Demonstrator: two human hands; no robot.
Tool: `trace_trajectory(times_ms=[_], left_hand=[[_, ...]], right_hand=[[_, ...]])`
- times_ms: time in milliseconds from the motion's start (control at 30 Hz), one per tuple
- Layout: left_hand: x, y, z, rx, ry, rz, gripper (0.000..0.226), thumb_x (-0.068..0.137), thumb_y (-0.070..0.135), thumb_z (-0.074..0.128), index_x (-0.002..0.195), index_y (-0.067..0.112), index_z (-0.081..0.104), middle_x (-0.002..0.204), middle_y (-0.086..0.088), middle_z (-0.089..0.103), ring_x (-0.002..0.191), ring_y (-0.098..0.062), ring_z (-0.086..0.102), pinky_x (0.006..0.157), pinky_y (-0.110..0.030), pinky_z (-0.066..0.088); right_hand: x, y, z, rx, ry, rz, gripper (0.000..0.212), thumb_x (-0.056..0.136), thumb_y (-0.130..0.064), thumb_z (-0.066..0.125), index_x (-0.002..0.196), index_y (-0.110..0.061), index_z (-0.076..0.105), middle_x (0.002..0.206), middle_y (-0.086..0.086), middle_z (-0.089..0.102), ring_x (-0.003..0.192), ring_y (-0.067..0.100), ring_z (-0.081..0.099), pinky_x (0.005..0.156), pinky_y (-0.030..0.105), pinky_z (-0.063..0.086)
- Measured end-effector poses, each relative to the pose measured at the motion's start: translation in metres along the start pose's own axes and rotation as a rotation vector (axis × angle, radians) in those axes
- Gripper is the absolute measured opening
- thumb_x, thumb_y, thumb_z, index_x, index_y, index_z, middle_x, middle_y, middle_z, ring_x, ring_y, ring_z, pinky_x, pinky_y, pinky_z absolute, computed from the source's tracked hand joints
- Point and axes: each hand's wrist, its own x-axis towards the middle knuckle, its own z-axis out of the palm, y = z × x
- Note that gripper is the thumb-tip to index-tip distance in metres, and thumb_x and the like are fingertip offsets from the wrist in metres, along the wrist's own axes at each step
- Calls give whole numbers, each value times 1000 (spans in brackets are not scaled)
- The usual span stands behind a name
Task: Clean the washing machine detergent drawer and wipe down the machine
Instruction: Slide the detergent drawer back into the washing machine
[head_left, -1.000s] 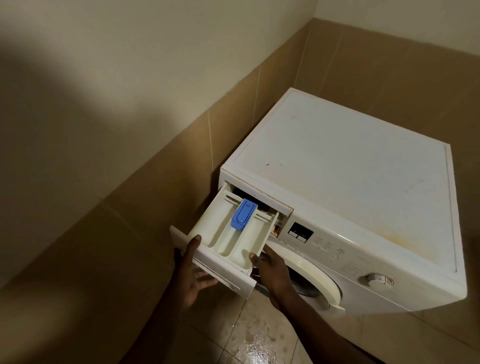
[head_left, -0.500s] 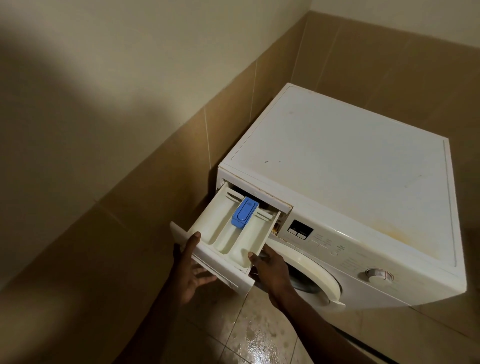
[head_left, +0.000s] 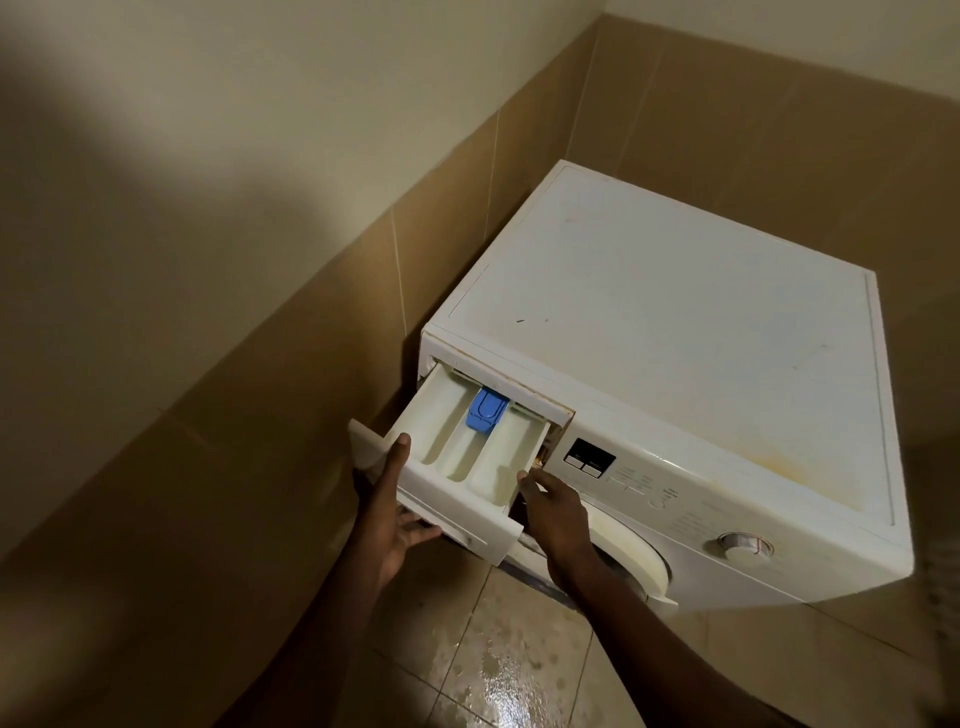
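A white front-loading washing machine (head_left: 675, 332) stands in the corner, its top stained yellowish near the front right. Its cream detergent drawer (head_left: 457, 457) is pulled far out at the top left, with a blue insert (head_left: 485, 410) in the middle compartment. My left hand (head_left: 397, 509) grips the drawer's front panel, thumb on its upper left edge and fingers underneath. On the drawer's right side my right hand (head_left: 553, 514) holds the front corner, thumb on the rim.
Tiled walls close in on the left and behind the machine. The control panel has a dark display (head_left: 589, 457) and a round dial (head_left: 745, 545). The round door (head_left: 634, 561) sits below my right arm. The floor tiles (head_left: 498, 670) are wet and shiny.
The drawer has slid a little farther out of the machine with both hands still holding its front. The view has shifted slightly.
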Motion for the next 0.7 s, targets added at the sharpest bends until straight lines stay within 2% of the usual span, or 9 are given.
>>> trace_trajectory(times_ms=[67,133,200,267,333,433,500,600,700], left_hand=[[1,-2,1,3,-12,-6,92,69,51,76,148,38,28,135,-19,53,119,-44,56,90,-73,45],[2,-2,1,0,-4,-2,92,69,50,75,148,37,29,135,-19,53,119,-44,56,91,-73,45],[3,-4,3,2,6,3,96,66,50,78,148,38,29,135,-19,54,119,-43,57,89,-72,47],[0,-7,8,20,41,20,96,65,51,77,147,38,29,133,-18,55,117,-41,58,87,-68,50],[1,-10,10,21,86,39,96,65,54,75,148,39,28,132,-17,56,115,-40,60,85,-66,52],[6,-5,14,31,79,57,95,69,56,73,149,41,25,135,-16,55,116,-40,59,88,-69,49],[6,1,23,9,74,50,89,75,53,72,149,39,24,133,-17,56,114,-39,60,87,-67,51],[7,8,41,-1,68,17,96,69,54,78,147,39,24,127,-15,56,112,-36,60,73,-57,58],[13,13,48,-17,51,7,114,52,61,86,147,43,25,136,-12,49,122,-38,52,85,-68,51]], right_hand=[[-5,2,-7,-118,47,-148,24,98,-26,54,116,-16,66,111,-1,68,89,11,66,70,13,48],[-12,0,-10,-148,100,-329,16,96,-31,55,108,-23,64,106,-6,67,93,7,63,77,16,49],[-15,-7,-12,-112,171,-483,19,94,-40,58,108,-27,60,105,-11,62,96,4,58,80,21,49],[-13,-15,-14,-117,219,-609,33,88,-48,59,112,-25,59,108,-11,58,103,3,54,85,21,45],[-9,-25,-16,-198,186,-703,52,84,-58,56,122,-23,56,125,-7,55,120,3,47,98,18,39],[3,-36,-16,-536,106,-746,92,76,-82,42,148,-25,31,160,0,21,148,15,14,117,32,16],[12,-46,-14,-743,55,-755,110,69,-92,31,154,-26,12,163,0,0,150,15,-5,121,39,2],[28,-63,-16,-892,-83,-634,131,53,-103,21,154,-25,-6,163,1,-10,149,18,-12,121,49,-2],[41,-65,-22,-1096,-164,-675,143,42,-106,22,154,-22,-8,161,4,-17,148,21,-18,120,54,-4]])
